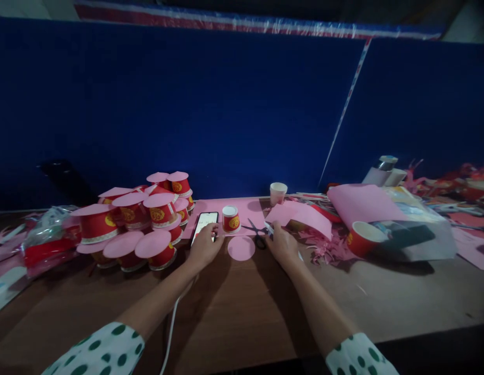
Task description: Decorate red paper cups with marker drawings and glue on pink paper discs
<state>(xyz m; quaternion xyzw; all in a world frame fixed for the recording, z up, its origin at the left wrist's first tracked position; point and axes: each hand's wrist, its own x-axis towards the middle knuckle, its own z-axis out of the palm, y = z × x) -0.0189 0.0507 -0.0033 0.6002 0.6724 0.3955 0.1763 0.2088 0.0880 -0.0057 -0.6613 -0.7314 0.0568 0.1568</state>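
My left hand (205,246) rests over the lower right part of a lit phone (203,219), fingers loosely bent and apart. Just right of it, a small red-and-gold paper cup (231,221) stands on a pink paper sheet (252,208). A pink paper disc (241,249) lies in front of the cup. My right hand (284,246) is closed around a slim white pen-like stick (268,227), whose ends show at both sides of the hand. Dark-handled scissors (259,235) lie beside these fingers, blades pointing left.
Several red cups topped with pink discs (127,208) are stacked at left, near a plastic bag (50,237). A white cup (278,193) stands behind. At right are pink paper scraps (328,247), a tipped red cup (363,240) and bottles (382,169). A white cable (170,328) crosses the table.
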